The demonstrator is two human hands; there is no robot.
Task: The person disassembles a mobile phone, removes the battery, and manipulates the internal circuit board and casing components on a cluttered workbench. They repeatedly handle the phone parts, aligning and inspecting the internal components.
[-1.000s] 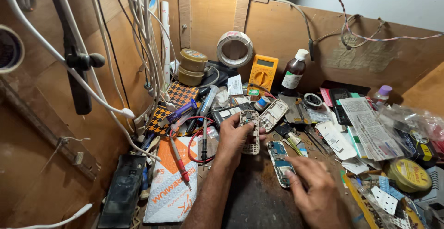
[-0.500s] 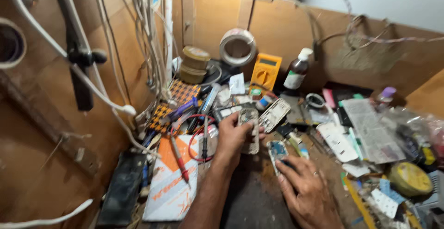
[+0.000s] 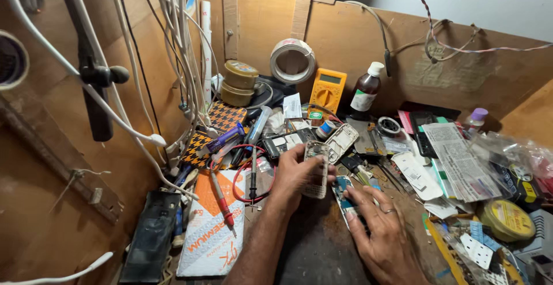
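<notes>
The left hand (image 3: pixel 296 173) was clamped on a small pale phone keypad housing (image 3: pixel 316 168), its fingers (image 3: pixel 320 175) wrapped round it and holding it upright just above the cluttered wooden desk (image 3: pixel 314 250). A second earlier that hand had lain lower over the same piece; it had since lifted and turned it toward the camera. The right hand (image 3: pixel 385 234) had drawn in from further right and now lay flat, fingers together and spread along a blue phone circuit board (image 3: pixel 344 196), pressing it to the desk rather than gripping it. That board sat just right of the held housing, nearly touching it, so the two parts had come closer together. Behind them stood a yellow multimeter (image 3: pixel 327 91), a brown glass bottle with a white cap (image 3: pixel 366 92) and a roll of white wire (image 3: pixel 292 60). A red-handled screwdriver (image 3: pixel 222 198) lay untouched to the left.
</notes>
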